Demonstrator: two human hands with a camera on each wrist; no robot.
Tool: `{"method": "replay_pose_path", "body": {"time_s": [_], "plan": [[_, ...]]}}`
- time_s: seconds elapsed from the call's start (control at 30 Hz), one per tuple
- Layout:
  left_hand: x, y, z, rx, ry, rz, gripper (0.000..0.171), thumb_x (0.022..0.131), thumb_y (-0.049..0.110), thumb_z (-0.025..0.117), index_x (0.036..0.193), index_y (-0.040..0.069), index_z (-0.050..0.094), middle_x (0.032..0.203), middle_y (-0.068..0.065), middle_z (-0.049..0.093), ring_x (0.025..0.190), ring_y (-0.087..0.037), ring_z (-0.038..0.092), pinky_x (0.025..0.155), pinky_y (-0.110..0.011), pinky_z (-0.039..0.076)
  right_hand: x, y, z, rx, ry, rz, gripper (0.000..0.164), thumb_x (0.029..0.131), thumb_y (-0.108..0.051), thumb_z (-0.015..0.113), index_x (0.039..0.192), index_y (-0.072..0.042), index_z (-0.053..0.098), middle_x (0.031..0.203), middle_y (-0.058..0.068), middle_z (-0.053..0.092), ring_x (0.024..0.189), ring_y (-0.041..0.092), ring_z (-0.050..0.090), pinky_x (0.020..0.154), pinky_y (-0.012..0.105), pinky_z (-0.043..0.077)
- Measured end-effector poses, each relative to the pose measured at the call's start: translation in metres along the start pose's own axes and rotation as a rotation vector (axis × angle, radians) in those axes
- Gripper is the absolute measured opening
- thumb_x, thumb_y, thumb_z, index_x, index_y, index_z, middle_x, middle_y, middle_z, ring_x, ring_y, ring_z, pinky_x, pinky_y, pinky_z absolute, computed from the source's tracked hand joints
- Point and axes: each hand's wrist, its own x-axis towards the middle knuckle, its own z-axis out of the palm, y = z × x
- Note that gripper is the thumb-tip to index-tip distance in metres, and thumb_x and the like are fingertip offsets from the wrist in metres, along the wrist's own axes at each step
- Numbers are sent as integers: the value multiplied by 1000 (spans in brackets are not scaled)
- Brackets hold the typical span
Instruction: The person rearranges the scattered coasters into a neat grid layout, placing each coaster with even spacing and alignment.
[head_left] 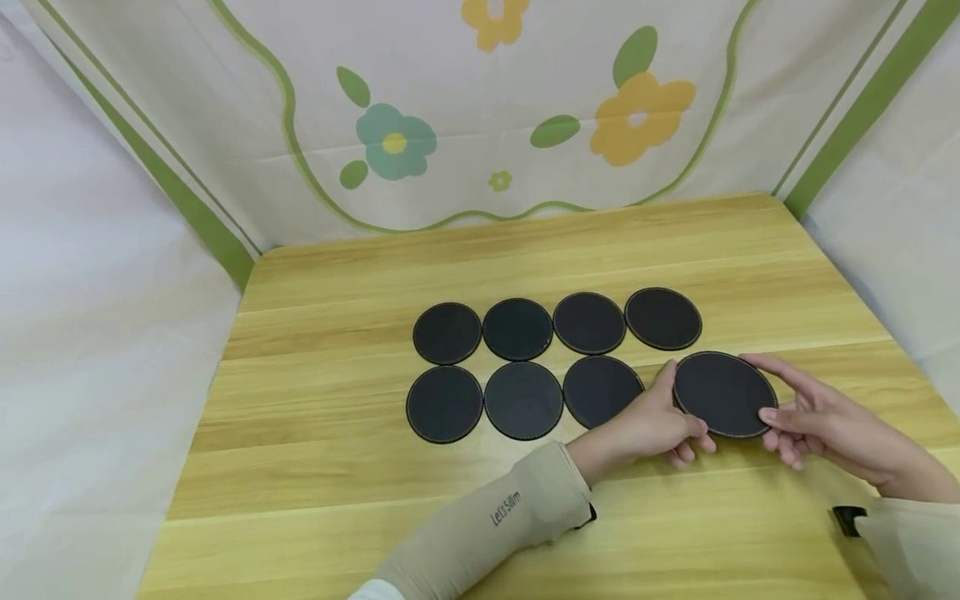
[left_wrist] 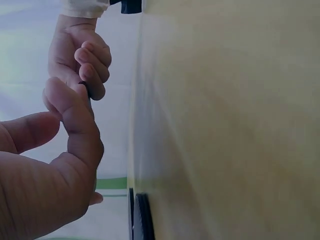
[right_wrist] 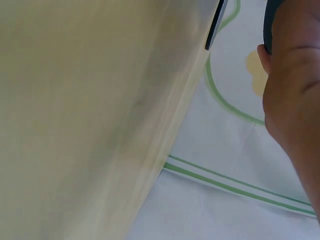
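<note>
Both hands hold one round black coaster (head_left: 723,393) with a stitched rim, tilted above the wooden table at the right of the head view. My left hand (head_left: 660,425) grips its left edge. On the opposite edge, my right hand (head_left: 828,417) pinches it, thumb on the top face and index finger along the far rim. The left wrist view shows only a dark sliver of the coaster (left_wrist: 84,89) between the hands. In the right wrist view, part of the coaster (right_wrist: 269,25) shows beside the right hand (right_wrist: 295,80).
Matching black coasters lie flat in two rows on the wooden table (head_left: 315,467). The back row ends at a coaster (head_left: 663,318) just beyond the held one; the front row's rightmost coaster (head_left: 600,390) is partly covered by the left hand. A flowered cloth (head_left: 480,108) hangs behind.
</note>
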Motion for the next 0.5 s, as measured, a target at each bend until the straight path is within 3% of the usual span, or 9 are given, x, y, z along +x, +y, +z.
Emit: {"method": "replay_pose_path", "body": {"time_s": [0.23,0.5], "plan": [[0,-5,3,-22,-8,-45,82,94,-3,63,156,29,20,73,-12,69,48,-17,56,40,-25,47,-2,3,-3,-18,-15,42,74,107,8,31,162,-36,5,85,23,67,66,20,68,57,35,58],[-1,-5,0,-26,16,-118,94,90,0,67,163,14,8,79,-14,70,53,-17,59,42,-26,47,10,2,2,-214,156,145,69,108,-2,44,156,-42,15,78,15,67,61,17,65,54,35,58]]}}
